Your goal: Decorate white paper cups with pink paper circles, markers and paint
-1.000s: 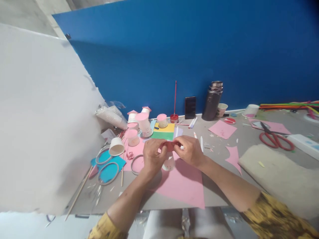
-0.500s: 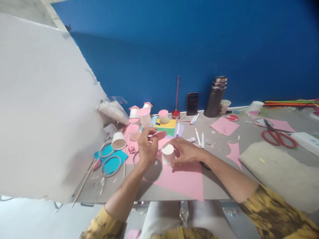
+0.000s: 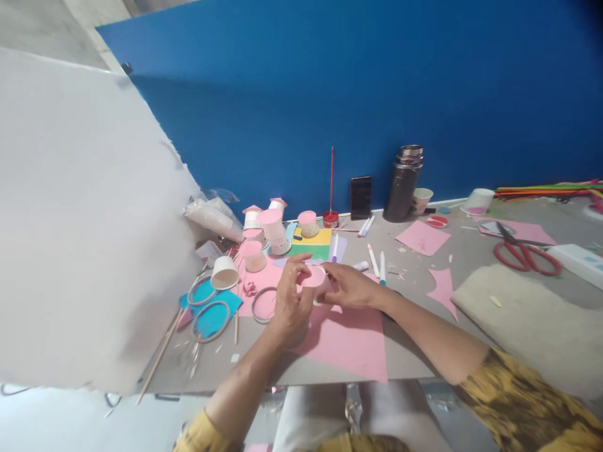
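Note:
A pink paper disc [image 3: 313, 276] lies over the top of a white paper cup [image 3: 322, 295], held above the pink paper sheet [image 3: 351, 342]. My left hand [image 3: 294, 295] grips the disc from the left, its fingers curled at the disc's edge. My right hand [image 3: 348, 285] is closed round the cup's right side, with fingertips near the rim. Most of the cup is hidden behind my hands. Left of them, a grey ring [image 3: 264, 305] rests on pink paper.
Cups topped with pink paper [image 3: 276, 232] stand at the back left. Blue paper with grey rings [image 3: 211, 320] lies left. Markers [image 3: 373, 260], a dark flask [image 3: 404, 185] and a phone [image 3: 360, 198] are behind; red-handled scissors [image 3: 527, 258] and a beige cloth [image 3: 522, 314] lie right.
My left hand has brought the pink disc right and down onto the cup's top. The cup has come up slightly in my right hand, closer to the left.

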### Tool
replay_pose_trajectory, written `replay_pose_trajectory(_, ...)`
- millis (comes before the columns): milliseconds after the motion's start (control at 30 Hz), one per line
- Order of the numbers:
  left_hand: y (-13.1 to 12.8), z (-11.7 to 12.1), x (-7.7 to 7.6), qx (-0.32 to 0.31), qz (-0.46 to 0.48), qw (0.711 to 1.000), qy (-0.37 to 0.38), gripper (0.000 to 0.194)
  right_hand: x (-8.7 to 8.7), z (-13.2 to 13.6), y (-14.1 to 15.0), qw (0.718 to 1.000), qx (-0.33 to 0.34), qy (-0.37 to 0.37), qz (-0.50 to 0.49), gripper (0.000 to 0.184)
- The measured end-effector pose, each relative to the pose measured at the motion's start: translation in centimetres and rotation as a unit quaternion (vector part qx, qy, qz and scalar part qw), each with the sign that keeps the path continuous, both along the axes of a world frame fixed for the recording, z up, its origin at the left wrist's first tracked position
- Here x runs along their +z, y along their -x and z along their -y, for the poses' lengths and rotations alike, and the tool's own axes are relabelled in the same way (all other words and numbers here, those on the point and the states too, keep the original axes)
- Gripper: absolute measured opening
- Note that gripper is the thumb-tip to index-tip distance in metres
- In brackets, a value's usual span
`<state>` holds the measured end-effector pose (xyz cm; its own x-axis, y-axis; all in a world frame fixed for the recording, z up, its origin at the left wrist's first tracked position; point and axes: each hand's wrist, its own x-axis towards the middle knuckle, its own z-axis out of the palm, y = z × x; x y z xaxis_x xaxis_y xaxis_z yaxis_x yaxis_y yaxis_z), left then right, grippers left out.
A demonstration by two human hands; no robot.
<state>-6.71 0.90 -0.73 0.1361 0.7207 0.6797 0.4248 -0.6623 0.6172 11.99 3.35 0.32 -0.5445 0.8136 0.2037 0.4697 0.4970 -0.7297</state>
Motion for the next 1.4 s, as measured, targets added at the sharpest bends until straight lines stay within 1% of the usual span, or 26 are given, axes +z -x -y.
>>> replay_pose_trajectory(100, 0.1, 0.1, -0.2, -0.014, -0.004, 1.000, 0.013, 0.029, 0.2, -0.1, 0.0, 1.000, -0.017, 0.006, -0.006, 0.032)
replay_pose_trajectory(167, 0.2, -0.2, -0.2, -0.012, 0.027, 1.000, 0.004, 0.026, 0.3, 0.0, 0.1, 1.000, -0.024, 0.013, -0.002, 0.038)
replay_pose_trajectory(300, 0.1, -0.7, 0.2, 0.051, 0.113, 0.992, -0.032, 0.020, 0.6, 0.3, 0.3, 0.999, -0.021, 0.036, 0.019, 0.048)
replay_pose_trajectory(367, 0.0, -0.8, 0.3, 0.057, 0.128, 0.990, -0.026, 0.018, 0.6, 0.3, 0.3, 0.999, -0.014, 0.044, 0.026, 0.047)
replay_pose_trajectory(433, 0.0, -0.7, 0.1, 0.029, 0.128, 0.991, 0.004, 0.015, 0.5, 0.2, 0.2, 0.999, -0.009, 0.042, 0.009, 0.045)
replay_pose_trajectory(500, 0.0, -0.6, -0.2, -0.005, 0.122, 0.992, 0.029, 0.014, 0.2, -0.1, 0.1, 0.999, -0.005, 0.040, -0.028, 0.045)
replay_pose_trajectory(600, 0.2, -0.4, -0.6, -0.029, 0.110, 0.993, 0.036, 0.016, -0.1, -0.6, -0.2, 0.996, 0.009, 0.047, -0.077, 0.047)
replay_pose_trajectory(767, 0.4, -0.1, 0.0, -0.025, 0.053, 0.998, 0.016, 0.035, -0.1, -0.8, -0.4, 0.993, 0.013, 0.055, -0.103, 0.046)
replay_pose_trajectory(833, 0.4, 0.0, 0.3, -0.018, 0.044, 0.999, 0.006, 0.035, 0.0, -0.7, -0.3, 0.993, 0.010, 0.059, -0.104, 0.044)
replay_pose_trajectory(933, 0.2, -0.1, 0.5, 0.016, 0.065, 0.998, 0.008, 0.033, 0.1, -0.6, -0.2, 0.991, 0.009, 0.067, -0.111, 0.035)
replay_pose_trajectory(967, 0.2, -0.1, 0.5, 0.024, 0.069, 0.997, 0.011, 0.032, 0.1, -0.6, -0.2, 0.991, 0.009, 0.069, -0.115, 0.034)
replay_pose_trajectory(1033, 0.1, -0.2, 0.6, 0.030, 0.073, 0.997, 0.015, 0.030, 0.1, -0.6, -0.1, 0.990, 0.010, 0.068, -0.122, 0.038)
replay_pose_trajectory(1133, 0.0, -0.4, 0.6, 0.019, 0.075, 0.997, 0.005, 0.029, -0.1, -0.6, -0.1, 0.990, 0.010, 0.064, -0.123, 0.046)
replay_pose_trajectory(1333, 0.3, -0.5, 0.5, -0.014, 0.059, 0.998, -0.016, 0.033, -0.2, -0.6, 0.0, 0.993, 0.001, 0.053, -0.109, 0.052)
replay_pose_trajectory(1400, 0.4, -0.3, 0.5, -0.019, 0.042, 0.999, -0.030, 0.035, -0.2, -0.6, 0.0, 0.994, 0.001, 0.044, -0.101, 0.050)
